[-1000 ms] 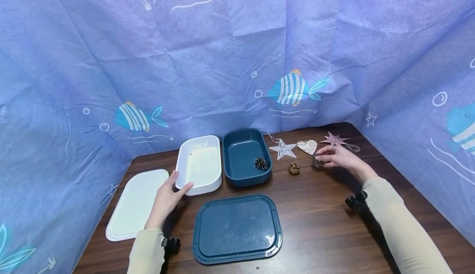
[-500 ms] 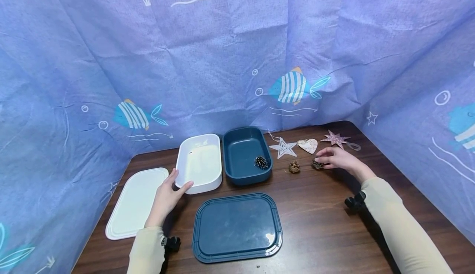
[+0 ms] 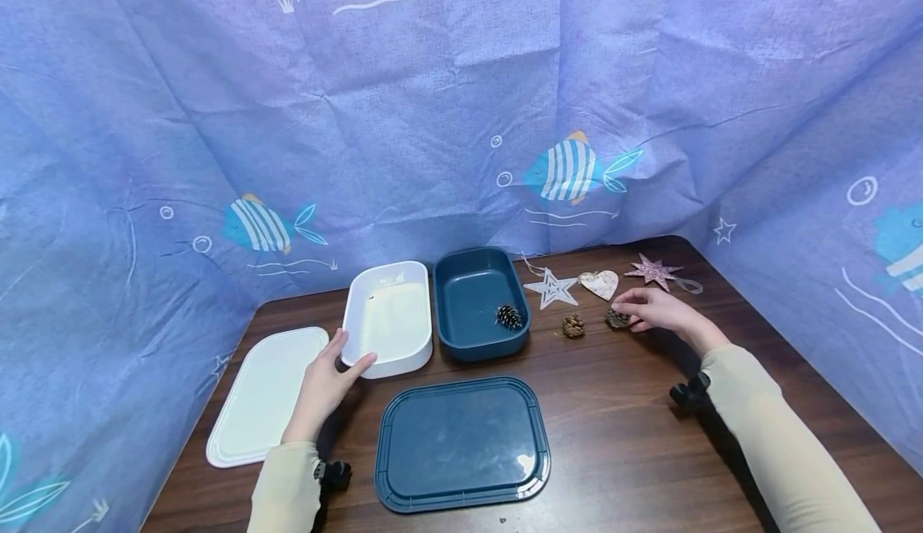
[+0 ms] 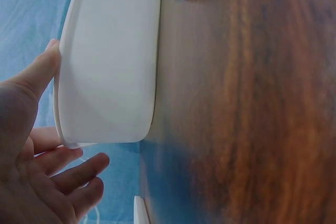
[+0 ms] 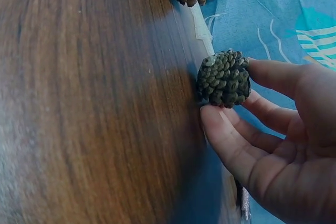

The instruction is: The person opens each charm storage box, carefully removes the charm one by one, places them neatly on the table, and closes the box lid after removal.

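My left hand holds the near left corner of a white box, thumb at its front rim and index finger along the side. In the left wrist view the other fingers are loosely bent and off the box. At the right, my right hand pinches a grey-brown pine cone between thumb and fingers, low at the tabletop. A second, browner pine cone lies to its left. Another dark pine cone sits inside the dark blue box, which stands beside the white one.
A dark blue lid lies in front of the boxes, and a white lid at the left. Behind the pine cones lie a white star, a pale heart and a pink glitter star. A fish-print cloth hangs behind.
The right fingers have shifted slightly at the pine cone, which now shows a little more. The left hand and the boxes have stayed in place.
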Tool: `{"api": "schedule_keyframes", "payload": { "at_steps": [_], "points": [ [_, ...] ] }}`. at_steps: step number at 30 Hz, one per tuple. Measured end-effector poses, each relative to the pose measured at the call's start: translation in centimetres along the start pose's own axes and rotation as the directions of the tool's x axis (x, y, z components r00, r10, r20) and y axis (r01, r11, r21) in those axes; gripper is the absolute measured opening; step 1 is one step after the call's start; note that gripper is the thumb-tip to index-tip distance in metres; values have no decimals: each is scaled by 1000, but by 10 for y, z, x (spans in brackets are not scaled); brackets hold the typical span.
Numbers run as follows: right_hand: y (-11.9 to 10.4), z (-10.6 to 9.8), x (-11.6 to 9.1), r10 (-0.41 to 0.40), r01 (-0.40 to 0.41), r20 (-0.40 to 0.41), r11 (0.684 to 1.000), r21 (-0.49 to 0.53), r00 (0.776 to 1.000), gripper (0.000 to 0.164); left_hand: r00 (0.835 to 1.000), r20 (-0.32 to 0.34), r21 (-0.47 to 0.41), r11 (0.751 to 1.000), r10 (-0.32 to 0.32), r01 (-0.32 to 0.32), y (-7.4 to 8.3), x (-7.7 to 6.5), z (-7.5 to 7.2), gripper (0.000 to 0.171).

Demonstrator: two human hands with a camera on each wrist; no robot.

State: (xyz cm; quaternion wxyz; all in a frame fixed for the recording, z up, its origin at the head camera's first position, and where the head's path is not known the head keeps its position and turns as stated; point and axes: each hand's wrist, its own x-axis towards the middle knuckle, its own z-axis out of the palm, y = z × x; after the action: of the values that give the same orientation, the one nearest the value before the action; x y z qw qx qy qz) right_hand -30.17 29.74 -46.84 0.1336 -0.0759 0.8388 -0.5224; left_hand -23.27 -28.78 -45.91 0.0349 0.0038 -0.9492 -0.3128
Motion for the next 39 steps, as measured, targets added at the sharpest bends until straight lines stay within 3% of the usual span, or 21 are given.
{"api": "schedule_keyframes", "payload": {
  "at_steps": [39],
  "points": [
    [-1,-1,-2,32,-30,36,998,-47,999,52,1000,-20,-18,1000,-6,6,0,1,3,105]
  ]
}}
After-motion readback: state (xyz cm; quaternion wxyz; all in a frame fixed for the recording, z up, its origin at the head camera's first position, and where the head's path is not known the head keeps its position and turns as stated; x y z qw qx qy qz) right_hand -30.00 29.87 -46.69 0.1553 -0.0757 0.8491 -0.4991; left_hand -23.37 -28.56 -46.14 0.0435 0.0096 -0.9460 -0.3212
